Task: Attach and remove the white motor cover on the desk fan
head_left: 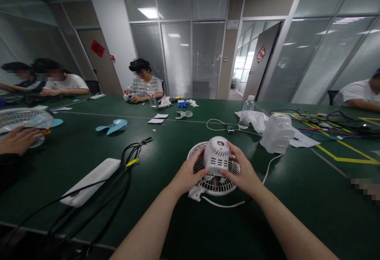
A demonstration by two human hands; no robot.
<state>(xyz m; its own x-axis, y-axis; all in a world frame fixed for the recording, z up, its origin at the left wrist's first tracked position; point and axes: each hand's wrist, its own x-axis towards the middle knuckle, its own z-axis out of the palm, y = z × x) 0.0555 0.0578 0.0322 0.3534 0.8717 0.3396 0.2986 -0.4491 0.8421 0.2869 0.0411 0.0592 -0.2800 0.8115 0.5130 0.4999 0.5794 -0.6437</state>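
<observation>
A white vented motor housing [217, 155] stands over a round white fan grille [218, 188] on the green table. My left hand [190, 171] grips the housing's left side, and my right hand [240, 169] grips its right side, thumbs at the lower front edge. Just left of the grille's front lies a small white plastic piece [196, 193]. A white cable [225, 205] curves across the table in front of the grille.
On the right are another white housing [277, 133], a water bottle [246, 113] and wires. Left are a white power strip [92, 183], black cables [126, 181] and a blue fan blade [113, 126]. Another person's hand [20, 139] touches a grille at far left; people sit around the table.
</observation>
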